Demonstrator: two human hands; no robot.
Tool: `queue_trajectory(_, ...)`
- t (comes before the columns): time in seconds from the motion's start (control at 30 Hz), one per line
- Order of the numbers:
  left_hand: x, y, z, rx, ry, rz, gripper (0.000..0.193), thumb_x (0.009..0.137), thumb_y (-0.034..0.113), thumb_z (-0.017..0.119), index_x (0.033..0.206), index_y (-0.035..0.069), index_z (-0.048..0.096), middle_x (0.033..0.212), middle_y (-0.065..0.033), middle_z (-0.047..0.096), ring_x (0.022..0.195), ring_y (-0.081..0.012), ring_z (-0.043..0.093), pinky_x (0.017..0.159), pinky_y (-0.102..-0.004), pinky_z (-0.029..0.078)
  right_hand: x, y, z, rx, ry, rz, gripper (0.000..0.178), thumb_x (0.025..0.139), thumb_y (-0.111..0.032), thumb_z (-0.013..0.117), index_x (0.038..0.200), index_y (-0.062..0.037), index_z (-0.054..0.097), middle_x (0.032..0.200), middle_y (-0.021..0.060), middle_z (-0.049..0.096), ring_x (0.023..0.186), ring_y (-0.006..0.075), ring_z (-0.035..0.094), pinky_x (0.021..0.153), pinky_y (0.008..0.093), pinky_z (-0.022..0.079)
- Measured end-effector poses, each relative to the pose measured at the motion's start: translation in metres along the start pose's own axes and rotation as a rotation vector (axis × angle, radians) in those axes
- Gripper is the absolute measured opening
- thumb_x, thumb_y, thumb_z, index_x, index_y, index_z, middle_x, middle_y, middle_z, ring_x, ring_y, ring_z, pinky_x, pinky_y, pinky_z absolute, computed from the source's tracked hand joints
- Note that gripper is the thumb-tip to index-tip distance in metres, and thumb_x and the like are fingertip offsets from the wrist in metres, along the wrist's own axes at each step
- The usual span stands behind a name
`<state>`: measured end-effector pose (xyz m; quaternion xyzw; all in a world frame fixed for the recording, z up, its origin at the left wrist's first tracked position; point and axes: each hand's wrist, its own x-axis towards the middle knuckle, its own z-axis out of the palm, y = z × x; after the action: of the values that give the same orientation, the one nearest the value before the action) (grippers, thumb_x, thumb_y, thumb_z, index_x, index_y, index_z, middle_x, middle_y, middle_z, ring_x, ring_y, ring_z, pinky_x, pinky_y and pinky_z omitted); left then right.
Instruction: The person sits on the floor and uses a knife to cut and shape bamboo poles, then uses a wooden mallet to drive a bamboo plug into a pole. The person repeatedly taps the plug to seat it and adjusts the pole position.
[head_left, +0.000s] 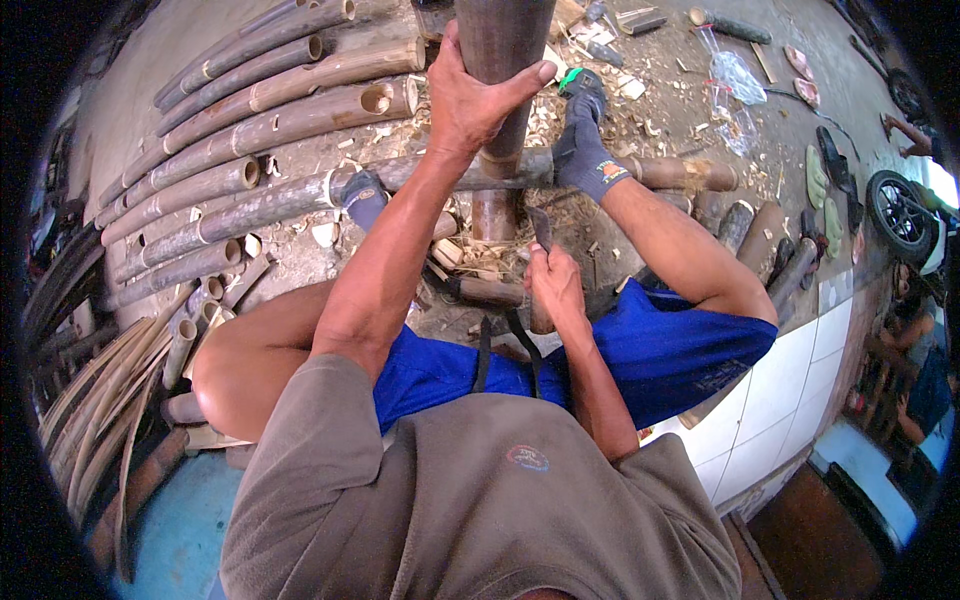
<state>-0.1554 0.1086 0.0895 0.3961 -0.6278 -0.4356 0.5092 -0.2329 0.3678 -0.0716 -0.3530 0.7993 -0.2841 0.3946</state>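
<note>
Bamboo pole [508, 38], thick, dark grey-brown; left hand [470, 103] fingers clamped around it, right hand [554, 282] fingers wrapped on knife [541, 228].

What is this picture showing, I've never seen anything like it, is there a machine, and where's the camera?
There's no machine: these are a seated person's own two bare hands. The only picture comes from a wide fisheye camera worn on the head, looking down, so straight edges bend near the rim. The left hand grips a thick bamboo pole. The right hand holds a dark-bladed knife. Other bamboo lengths lie on the ground to the left, and pale chips are scattered about.
</note>
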Motion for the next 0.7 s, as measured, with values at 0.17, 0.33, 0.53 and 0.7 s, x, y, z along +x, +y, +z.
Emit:
queue_trajectory(0.17, 0.000, -0.001, 0.000, 0.015, 0.033, -0.001, 0.084, 0.067, 0.044, 0.096, 0.123, -0.004, 0.057, 0.109, -0.0179, 0.073, 0.097, -0.0233, 0.073, 0.088, -0.0378, 0.059, -0.002, -0.026, -0.009, -0.102, 0.014, -0.047, 0.042, 0.105, -0.032, 0.049, 0.091, 0.0055, 0.061, 0.066, 0.0162, 0.065, 0.061, 0.0285, 0.069, 0.060, 0.0437, 0.053)
queue_trajectory(0.33, 0.002, -0.007, 0.002, -0.084, 0.042, -0.033, 0.080, 0.071, 0.039, 0.096, 0.125, -0.005, 0.056, 0.110, -0.0164, 0.072, 0.097, -0.0235, 0.072, 0.090, -0.0384, 0.058, 0.001, -0.035, -0.010, -0.089, 0.007, -0.017, 0.041, 0.104, -0.030, 0.048, 0.093, 0.0064, 0.062, 0.069, 0.0211, 0.066, 0.067, 0.0364, 0.070, 0.065, 0.0492, 0.053)
queue_trajectory(0.53, 0.003, -0.010, 0.010, -0.039, 0.097, 0.005, 0.079, 0.073, 0.036, 0.095, 0.128, -0.003, 0.053, 0.111, -0.0153, 0.071, 0.098, -0.0231, 0.071, 0.088, -0.0379, 0.058, 0.005, -0.060, -0.013, -0.221, 0.094, -0.105, 0.037, 0.103, -0.027, 0.048, 0.096, 0.0064, 0.063, 0.082, 0.0318, 0.069, 0.081, 0.0518, 0.067, 0.074, 0.0587, 0.051)
queue_trajectory(0.7, -0.005, -0.001, 0.012, -0.090, 0.126, -0.011, 0.079, 0.068, 0.039, 0.096, 0.122, -0.001, 0.054, 0.107, -0.0163, 0.072, 0.094, -0.0211, 0.070, 0.086, -0.0366, 0.057, 0.039, -0.092, -0.007, -0.293, 0.179, -0.176, 0.034, 0.101, -0.027, 0.052, 0.097, 0.0050, 0.062, 0.087, 0.0350, 0.067, 0.083, 0.0544, 0.066, 0.075, 0.0608, 0.052)
